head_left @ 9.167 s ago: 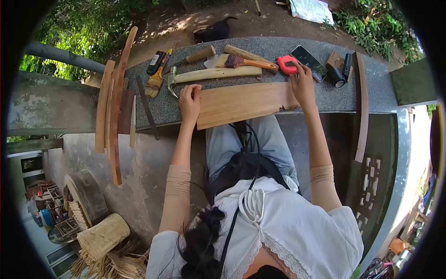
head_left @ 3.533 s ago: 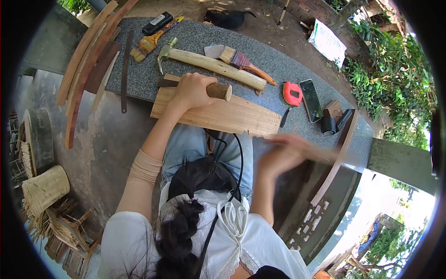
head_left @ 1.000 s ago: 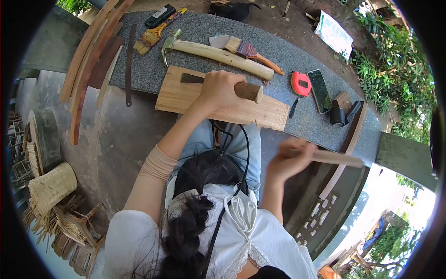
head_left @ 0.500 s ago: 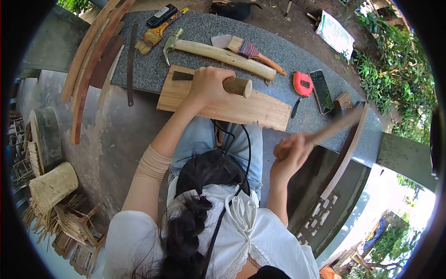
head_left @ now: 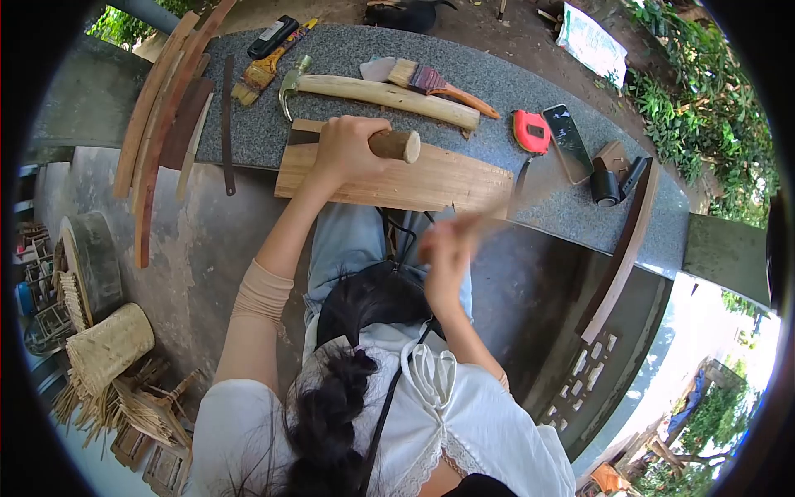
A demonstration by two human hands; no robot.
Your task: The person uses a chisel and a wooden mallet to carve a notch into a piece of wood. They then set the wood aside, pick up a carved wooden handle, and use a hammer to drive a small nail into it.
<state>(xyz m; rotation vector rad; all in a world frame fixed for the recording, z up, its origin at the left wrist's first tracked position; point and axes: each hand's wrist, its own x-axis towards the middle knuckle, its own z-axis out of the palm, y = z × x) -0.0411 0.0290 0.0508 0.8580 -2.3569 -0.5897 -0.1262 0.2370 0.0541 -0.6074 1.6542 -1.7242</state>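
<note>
My left hand (head_left: 352, 151) is wrapped round a thick round wooden handle (head_left: 396, 147), its cut end pointing right. A flat dark blade (head_left: 306, 131) shows left of the fist, over the plank. Beneath lies a pale wooden plank (head_left: 414, 184) at the edge of the grey stone table (head_left: 348, 48). My right hand (head_left: 445, 247) is closed round a wooden stick (head_left: 489, 217), blurred by motion, in front of the plank's right end. Behind the plank rests a claw hammer (head_left: 389, 94) with a pale handle.
Two paintbrushes (head_left: 257, 76), a red tape measure (head_left: 531, 132), a phone (head_left: 568, 142) and a black cylindrical object (head_left: 605, 189) lie on the table. Long wooden strips (head_left: 157, 124) overhang its left side; a curved strip (head_left: 623, 248) leans at the right.
My right hand has swung left, towards the plank, with the stick. My left hand and the handle appear slightly farther left, and the handle's end is tilted more upwards.
</note>
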